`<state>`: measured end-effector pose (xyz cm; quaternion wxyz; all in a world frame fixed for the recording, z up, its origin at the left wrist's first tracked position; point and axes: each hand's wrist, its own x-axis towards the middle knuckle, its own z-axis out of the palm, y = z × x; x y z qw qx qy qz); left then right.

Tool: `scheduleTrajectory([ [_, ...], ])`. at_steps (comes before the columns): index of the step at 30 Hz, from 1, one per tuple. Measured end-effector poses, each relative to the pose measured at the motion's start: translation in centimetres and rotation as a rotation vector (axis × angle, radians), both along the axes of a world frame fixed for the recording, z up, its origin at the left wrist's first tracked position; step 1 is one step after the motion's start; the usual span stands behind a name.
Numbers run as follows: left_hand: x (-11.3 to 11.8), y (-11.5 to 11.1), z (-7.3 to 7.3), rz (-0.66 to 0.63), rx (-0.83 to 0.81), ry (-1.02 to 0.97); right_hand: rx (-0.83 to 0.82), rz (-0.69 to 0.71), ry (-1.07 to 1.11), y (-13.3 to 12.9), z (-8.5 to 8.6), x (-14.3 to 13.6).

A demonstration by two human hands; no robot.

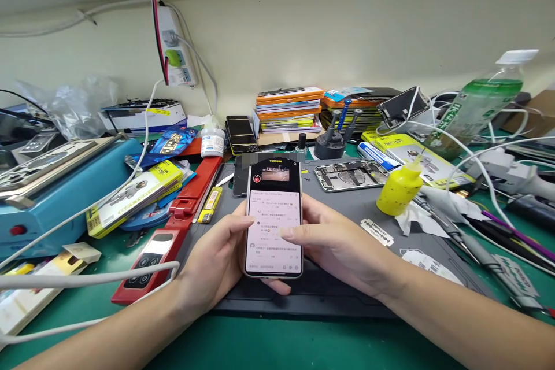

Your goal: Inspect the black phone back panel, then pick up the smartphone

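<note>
A smartphone (274,243) with a lit screen is held upright between both hands over the dark grey work mat (329,300). Its screen shows a small video at the top and a list of comments below. My left hand (217,254) wraps the phone's left side, its thumb at the edge of the glass. Around the right side closes my right hand (333,237), with the thumb lying over the screen. Most of the fingers are hidden behind the phone. An opened phone (351,176) with its inner parts bare lies on the mat, beyond my right hand.
At left are a blue machine (65,196) and a long red tool (147,266) with buttons. On the right stand a yellow squeeze bottle (399,189) and a green-tinted drink bottle (477,104). Stacked boxes (288,110) line the wall. Razor blades (377,232) and white cables lie around.
</note>
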<state>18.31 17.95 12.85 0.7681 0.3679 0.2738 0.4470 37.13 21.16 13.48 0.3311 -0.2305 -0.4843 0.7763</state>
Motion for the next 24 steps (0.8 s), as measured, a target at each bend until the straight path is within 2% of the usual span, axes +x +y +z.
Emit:
scheduleTrajectory([
  [6, -0.07, 0.04, -0.10, -0.018, -0.005, -0.011, 0.044, 0.031, -0.022, -0.09, 0.24, -0.03],
  [13, 0.07, 0.07, -0.15, -0.005, -0.002, -0.020, 0.005, 0.011, -0.021, 0.14, 0.12, -0.03],
  [19, -0.03, 0.02, -0.06, -0.023, 0.004, -0.004, 0.066, 0.049, -0.033, 0.08, 0.15, 0.03],
  [24, 0.01, -0.02, 0.03, 0.000, 0.001, -0.010, 0.008, 0.013, -0.032, -0.01, 0.27, 0.04],
])
